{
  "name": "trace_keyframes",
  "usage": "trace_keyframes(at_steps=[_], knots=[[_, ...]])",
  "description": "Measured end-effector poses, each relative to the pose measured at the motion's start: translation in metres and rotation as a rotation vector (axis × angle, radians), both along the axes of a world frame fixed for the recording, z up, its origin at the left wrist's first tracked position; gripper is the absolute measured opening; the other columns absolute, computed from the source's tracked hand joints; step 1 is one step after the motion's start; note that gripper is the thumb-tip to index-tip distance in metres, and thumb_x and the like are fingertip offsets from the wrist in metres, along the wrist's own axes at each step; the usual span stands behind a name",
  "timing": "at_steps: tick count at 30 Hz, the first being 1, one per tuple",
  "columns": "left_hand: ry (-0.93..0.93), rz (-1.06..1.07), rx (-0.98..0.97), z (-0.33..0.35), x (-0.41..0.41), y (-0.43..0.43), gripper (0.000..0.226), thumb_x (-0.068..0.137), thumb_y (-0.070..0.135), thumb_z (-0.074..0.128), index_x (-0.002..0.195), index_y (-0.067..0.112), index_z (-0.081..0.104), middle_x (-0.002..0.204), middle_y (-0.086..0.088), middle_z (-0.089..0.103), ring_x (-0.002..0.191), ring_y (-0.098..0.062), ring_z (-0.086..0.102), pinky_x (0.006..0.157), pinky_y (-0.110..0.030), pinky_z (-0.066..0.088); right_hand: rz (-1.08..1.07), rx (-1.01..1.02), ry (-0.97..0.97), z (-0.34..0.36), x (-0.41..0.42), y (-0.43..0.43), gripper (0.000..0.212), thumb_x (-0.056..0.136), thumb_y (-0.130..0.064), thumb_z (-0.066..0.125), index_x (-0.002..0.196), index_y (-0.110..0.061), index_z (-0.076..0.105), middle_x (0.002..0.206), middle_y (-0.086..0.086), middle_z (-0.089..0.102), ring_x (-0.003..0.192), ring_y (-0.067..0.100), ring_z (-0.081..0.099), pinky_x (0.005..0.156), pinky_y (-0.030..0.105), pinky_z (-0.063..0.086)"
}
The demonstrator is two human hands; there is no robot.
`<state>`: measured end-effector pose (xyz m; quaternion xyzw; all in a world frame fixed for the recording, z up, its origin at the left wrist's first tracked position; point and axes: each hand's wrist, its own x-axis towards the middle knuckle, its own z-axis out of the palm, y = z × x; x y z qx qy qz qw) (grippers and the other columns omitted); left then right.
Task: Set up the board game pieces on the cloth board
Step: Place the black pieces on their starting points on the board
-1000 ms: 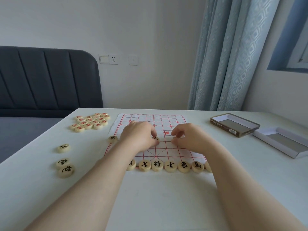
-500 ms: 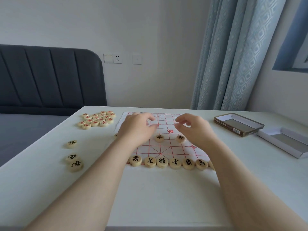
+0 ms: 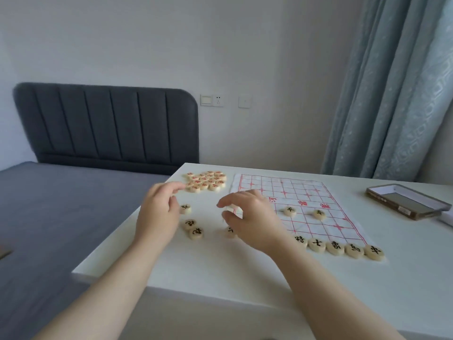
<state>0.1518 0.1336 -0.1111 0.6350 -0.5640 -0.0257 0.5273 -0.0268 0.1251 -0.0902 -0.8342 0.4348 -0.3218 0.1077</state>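
Left hand (image 3: 159, 217) hovers just off the left side of the cloth board (image 3: 296, 192), fingers loosely curled, thumb and forefinger apart, nothing in them. Its fingertips are right beside a lone black-lettered piece (image 3: 185, 208), though I can't tell if they touch it. Right hand (image 3: 250, 217) is over the board's left edge, fingers and thumb drawn close around a pale blur; whether that's a piece being pinched, I can't tell. Left of the board, nearer the person, a pair of black-lettered pieces (image 3: 193, 228) sit touching each other on the white table (image 3: 220, 266), and a half-hidden piece (image 3: 230, 232) peeks out under the right thumb, by the board's near left corner. On the board, two pieces (image 3: 290, 211) stand apart on the grid on the near half. Along its near edge runs a row of pieces (image 3: 335, 247): five show, and the forearm covers the rest of the line. A heap of red-lettered pieces (image 3: 206, 184) lies off the board's far left corner. Well to its right, an open box (image 3: 407, 201).
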Motion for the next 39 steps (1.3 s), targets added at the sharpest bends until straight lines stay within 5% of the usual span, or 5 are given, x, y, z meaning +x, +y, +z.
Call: trace_keyframes(at_steps=[6, 10, 15, 23, 39], knots=[[0.081, -0.128, 0.245, -0.005, 0.028, 0.002, 0.04, 0.092, -0.003, 0.034, 0.112, 0.021, 0.06, 0.117, 0.008, 0.046, 0.102, -0.007, 0.043, 0.067, -0.016, 0.033, 0.023, 0.057, 0.211, -0.005, 0.03, 0.002, 0.035, 0.086, -0.035, 0.057, 0.12, -0.032, 0.055, 0.123, -0.012, 0.056, 0.122, 0.013, 0.033, 0.095, 0.025, 0.022], [-0.221, -0.219, 0.356, -0.008, 0.024, -0.006, 0.048, 0.09, 0.0, 0.037, 0.131, 0.024, 0.046, 0.14, 0.012, 0.038, 0.128, -0.011, 0.035, 0.102, -0.026, 0.031, -0.065, 0.045, 0.351, -0.009, 0.044, -0.001, 0.047, 0.08, -0.054, 0.057, 0.122, -0.034, 0.052, 0.119, -0.012, 0.057, 0.12, 0.015, 0.036, 0.094, 0.028, 0.02], [-0.454, -0.221, 0.493, -0.007, 0.021, -0.011, 0.057, 0.09, 0.008, 0.032, 0.14, 0.036, 0.03, 0.151, 0.019, 0.02, 0.138, -0.009, 0.02, 0.111, -0.031, 0.019, -0.161, -0.095, 0.499, -0.018, 0.063, -0.006, 0.054, 0.084, -0.064, 0.043, 0.122, -0.026, 0.053, 0.114, 0.001, 0.056, 0.113, 0.025, 0.043, 0.094, 0.035, 0.027], [-0.306, -0.22, 0.394, -0.013, 0.026, -0.01, 0.038, 0.091, 0.011, 0.04, 0.116, 0.032, 0.059, 0.126, 0.015, 0.055, 0.119, -0.015, 0.046, 0.102, -0.035, 0.036, -0.181, -0.083, 0.503, -0.016, 0.062, -0.017, 0.04, 0.093, -0.05, 0.038, 0.114, -0.024, 0.059, 0.108, 0.004, 0.058, 0.108, 0.026, 0.044, 0.087, 0.034, 0.027], [0.023, -0.187, 0.289, 0.008, -0.006, 0.008, 0.025, 0.085, 0.02, 0.065, 0.109, 0.022, 0.065, 0.102, 0.007, 0.062, 0.089, -0.009, 0.052, 0.078, -0.019, 0.035, -0.312, -0.052, 0.308, 0.015, -0.02, -0.006, 0.032, 0.096, -0.037, 0.039, 0.122, -0.028, 0.054, 0.119, -0.004, 0.058, 0.117, 0.02, 0.04, 0.097, 0.032, 0.026]])
